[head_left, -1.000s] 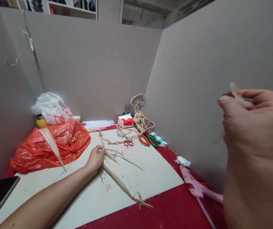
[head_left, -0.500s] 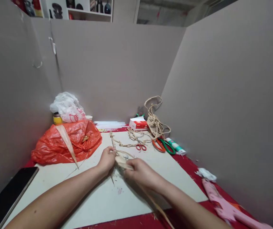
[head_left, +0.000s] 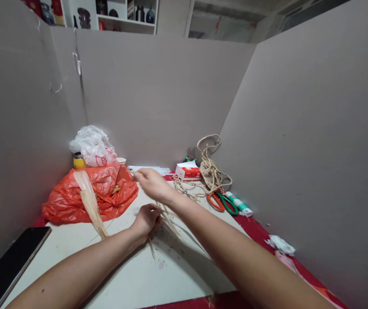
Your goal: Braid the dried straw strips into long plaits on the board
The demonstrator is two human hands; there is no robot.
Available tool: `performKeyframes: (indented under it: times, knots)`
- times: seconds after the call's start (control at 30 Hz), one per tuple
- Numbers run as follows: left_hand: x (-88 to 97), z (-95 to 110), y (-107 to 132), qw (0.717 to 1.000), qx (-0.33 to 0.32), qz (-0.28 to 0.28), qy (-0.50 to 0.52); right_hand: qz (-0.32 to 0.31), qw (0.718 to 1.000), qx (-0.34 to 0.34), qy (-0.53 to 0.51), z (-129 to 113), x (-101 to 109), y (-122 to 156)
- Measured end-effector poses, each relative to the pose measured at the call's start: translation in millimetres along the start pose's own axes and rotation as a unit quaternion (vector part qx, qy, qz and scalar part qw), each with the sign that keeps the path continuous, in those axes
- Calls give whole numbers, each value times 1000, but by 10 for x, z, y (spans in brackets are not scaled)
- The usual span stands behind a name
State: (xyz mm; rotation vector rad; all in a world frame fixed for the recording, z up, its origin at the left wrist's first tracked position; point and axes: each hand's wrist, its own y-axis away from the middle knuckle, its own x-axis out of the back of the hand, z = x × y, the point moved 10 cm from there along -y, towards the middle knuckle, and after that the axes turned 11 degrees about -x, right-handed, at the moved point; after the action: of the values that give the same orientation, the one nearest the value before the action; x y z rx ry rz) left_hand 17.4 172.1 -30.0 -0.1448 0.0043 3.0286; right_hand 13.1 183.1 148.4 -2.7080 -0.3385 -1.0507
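Note:
My left hand [head_left: 146, 221] is closed in a pinch on thin, pale straw strands [head_left: 171, 225], low over the white board [head_left: 132, 283]. Loose ends stick out to the right and below the fingers. My right hand [head_left: 153, 184] is stretched across above it to the left, its fingers pointing at the red plastic bag [head_left: 74, 197]. Nothing shows in those fingers, which look slightly bent and apart. Wide, dry husk strips [head_left: 92, 210] lie over the bag's front and onto the board. The right hand and forearm hide part of the rope behind them.
A coil of straw rope [head_left: 211, 174] leans at the back right, beside a red-and-white box [head_left: 188, 171]. Orange-handled [head_left: 215, 201] and green-handled scissors [head_left: 230, 205] lie in front. A phone [head_left: 13, 262] is at the left. Grey partitions [head_left: 158, 98] enclose the table.
My right hand has swung up and left, and the pale strip it held has left it. A second husk strip now lies by the red bag. My left hand keeps its pinch.

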Motion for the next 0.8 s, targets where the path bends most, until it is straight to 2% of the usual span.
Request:
performKeyframes:
  times: [0.03, 0.07, 0.13, 0.2, 0.3, 0.43, 0.53, 0.8]
  knots:
    - [-28, -24, 11, 1000, 11, -15, 15, 27, 999, -13, -15, 156, 191, 76]
    - [-62, -43, 22, 999, 21, -29, 36, 27, 998, -43, -33, 357, 332, 168]
    - [-118, -56, 43, 995, 38, -48, 82, -14, 988, -119, -102, 793, 483, 392]
    - [-143, -40, 53, 991, 46, -52, 111, -73, 967, -170, -175, 1125, 463, 629]
    - [-164, 8, 60, 989, 46, -58, 125, -102, 943, -216, -232, 1451, 282, 861]
    - [-167, 38, 68, 989, 47, -57, 131, -107, 937, -220, -250, 1617, -124, 875]
    - [-173, 38, 61, 988, 47, -58, 134, -94, 948, -198, -232, 1668, -319, 792]
    - [-200, 28, 43, 988, 47, -76, 130, -82, 958, -189, -201, 1796, -370, 738]
